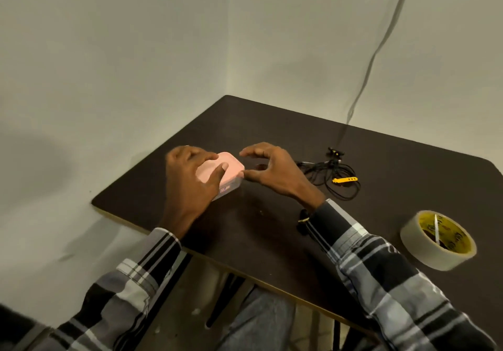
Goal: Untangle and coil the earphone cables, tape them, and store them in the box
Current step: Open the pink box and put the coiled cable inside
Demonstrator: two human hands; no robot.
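Observation:
A small box [230,184] with a pink lid [231,167] stands on the dark table [272,228] near its left side. My left hand [190,182] lies over the lid, fingers curled round its far and near edges. My right hand [275,171] hovers at the box's right end, thumb and fingers curved, thumb tip close to the box's corner; whether it touches is unclear. A tangle of black earphone cable [334,176] with a yellow piece [345,179] lies to the right of my right hand. A roll of tape [438,239] sits at the table's right front.
The table stands in a corner against pale walls. A thin cable [381,43] hangs down the right wall to the table's back edge. The table's front edge runs diagonally above my legs.

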